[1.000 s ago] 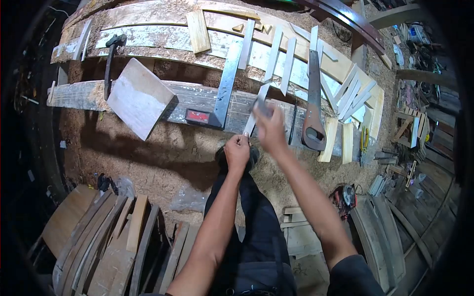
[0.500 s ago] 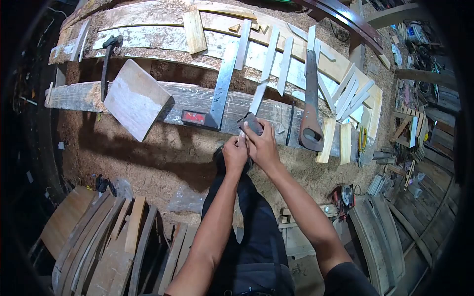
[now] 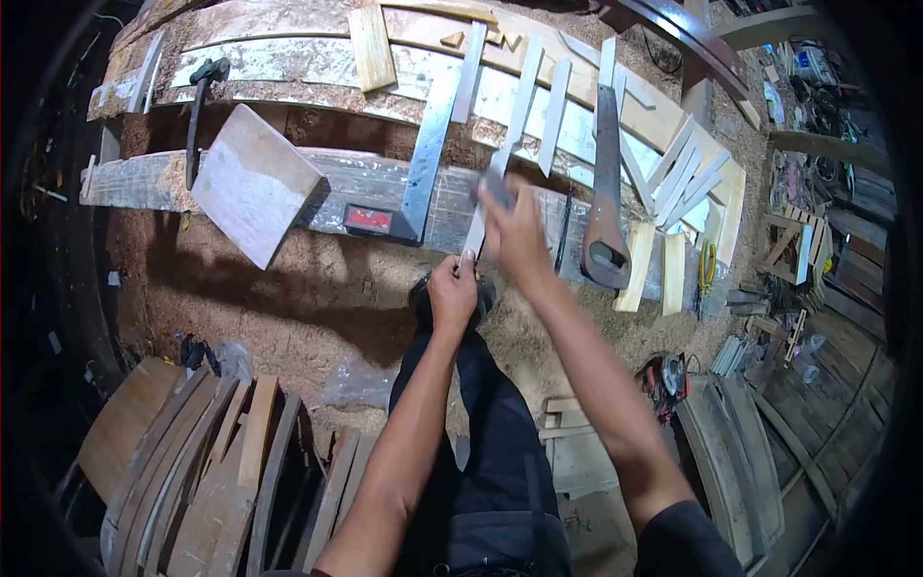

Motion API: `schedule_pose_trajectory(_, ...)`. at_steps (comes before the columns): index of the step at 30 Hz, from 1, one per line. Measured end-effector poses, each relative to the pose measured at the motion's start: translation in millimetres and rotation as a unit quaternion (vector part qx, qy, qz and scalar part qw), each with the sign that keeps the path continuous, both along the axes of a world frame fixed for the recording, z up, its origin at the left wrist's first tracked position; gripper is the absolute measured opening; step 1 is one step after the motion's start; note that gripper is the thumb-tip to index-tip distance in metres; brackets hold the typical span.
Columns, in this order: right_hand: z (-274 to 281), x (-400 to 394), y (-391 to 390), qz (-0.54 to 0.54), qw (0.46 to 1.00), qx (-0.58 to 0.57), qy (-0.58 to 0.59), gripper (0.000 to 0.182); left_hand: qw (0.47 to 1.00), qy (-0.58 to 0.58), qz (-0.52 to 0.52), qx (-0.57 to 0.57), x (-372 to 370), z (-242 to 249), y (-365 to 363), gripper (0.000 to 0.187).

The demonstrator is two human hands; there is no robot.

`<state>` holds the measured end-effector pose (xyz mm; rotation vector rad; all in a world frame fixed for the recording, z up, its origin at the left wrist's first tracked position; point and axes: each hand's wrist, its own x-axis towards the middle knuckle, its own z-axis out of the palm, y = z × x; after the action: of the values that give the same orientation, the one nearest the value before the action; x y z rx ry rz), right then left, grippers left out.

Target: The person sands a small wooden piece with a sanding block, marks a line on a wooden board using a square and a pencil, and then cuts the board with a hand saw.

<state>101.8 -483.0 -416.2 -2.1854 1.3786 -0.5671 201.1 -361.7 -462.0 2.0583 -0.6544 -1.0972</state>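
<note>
My left hand [image 3: 453,291] pinches the near end of a narrow pale strip [image 3: 476,232], which points away from me over the bench edge. My right hand [image 3: 517,236], smeared by motion, grips a dark grey piece of sandpaper [image 3: 493,187] against the strip further up. To the left of the strip lies a try square [image 3: 430,149] with a dark stock and red label. A handsaw [image 3: 606,173] with a brown handle rests to the right, beside a thin dark pencil-like stick [image 3: 564,231].
Several pale strips [image 3: 687,183] lie at the bench's right, near yellow-handled pliers [image 3: 707,264]. A square board [image 3: 258,183] and a hammer [image 3: 199,125] are at the left. Curved planks [image 3: 183,462] stand behind at lower left. A red power tool [image 3: 668,377] sits at lower right.
My right hand has slid with the sandpaper away from me along the strip, baring the part near my left hand. My left hand keeps its pinch on the near end.
</note>
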Motion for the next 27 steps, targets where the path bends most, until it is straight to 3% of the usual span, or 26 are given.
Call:
schedule_pose_trajectory(4,-7,15,-52,-0.063,0.998,-0.025,-0.013,0.045,1.0,-0.025,-0.005,0.014,-4,10,-2,0.045)
schedule_pose_trajectory(7,-1,-1,23,-0.001,0.998,0.056,0.011,0.049,0.999,-0.027,-0.001,0.016,-5,19,-6,0.043)
schedule_pose_trajectory(10,8,-10,40,0.072,0.997,0.017,-0.012,0.052,0.999,-0.03,0.013,-0.039,-7,10,-2,0.042)
schedule_pose_trajectory(14,-10,8,-61,-0.014,0.998,-0.06,-0.002,0.052,1.0,-0.009,0.009,0.02,-5,20,-5,0.042)
schedule_pose_trajectory(17,-6,5,-41,-0.012,1.0,-0.018,-0.012,0.049,0.998,-0.058,-0.003,0.014,-8,19,-4,0.042)
schedule_pose_trajectory(20,9,-10,49,0.085,0.996,0.001,-0.019,0.052,0.999,-0.039,0.001,-0.01,-4,19,-7,0.042)
schedule_pose_trajectory(23,-5,-17,28,0.114,0.993,-0.003,-0.022,0.054,1.0,-0.022,0.01,-0.017,-3,16,-4,0.04)
schedule_pose_trajectory(25,-11,-8,-26,0.041,0.998,-0.036,-0.021,0.061,1.0,-0.014,0.009,0.024,-4,26,-7,0.041)
schedule_pose_trajectory(27,-18,-5,-62,-0.005,0.999,-0.033,-0.002,0.052,0.999,-0.027,0.022,0.024,-7,25,-6,0.041)
